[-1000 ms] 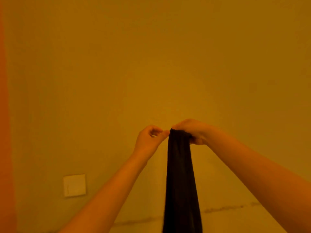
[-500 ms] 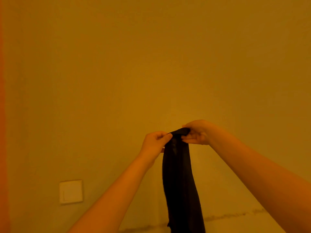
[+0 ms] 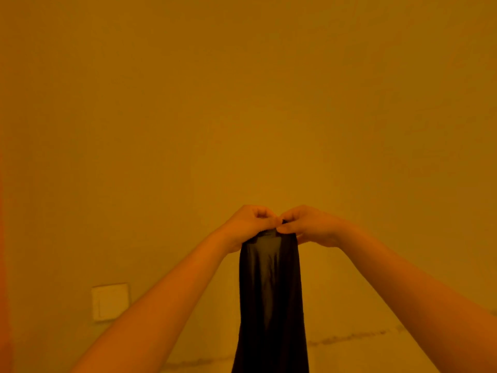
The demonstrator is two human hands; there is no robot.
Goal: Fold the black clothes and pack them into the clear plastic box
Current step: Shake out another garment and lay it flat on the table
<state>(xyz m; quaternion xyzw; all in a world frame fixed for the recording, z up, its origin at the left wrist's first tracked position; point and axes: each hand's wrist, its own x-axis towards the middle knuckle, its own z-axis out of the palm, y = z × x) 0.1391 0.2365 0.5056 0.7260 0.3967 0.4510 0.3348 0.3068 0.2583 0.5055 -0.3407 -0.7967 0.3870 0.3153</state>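
A long black garment (image 3: 270, 300) hangs straight down in front of me, held up at its top edge. My left hand (image 3: 248, 224) pinches the top edge on the left side, fingers curled. My right hand (image 3: 309, 224) grips the same edge on the right, and the two hands touch at the fingertips. The garment's lower end runs out of view at the bottom. The clear plastic box is not in view.
A plain wall (image 3: 242, 103) under dim orange light fills the view. A white wall switch plate (image 3: 110, 301) sits low on the left. A dark seam (image 3: 349, 337) runs along the wall's foot.
My hands have come together at the garment's top edge. My left hand now has hold of the cloth. The hanging cloth looks wider than before.
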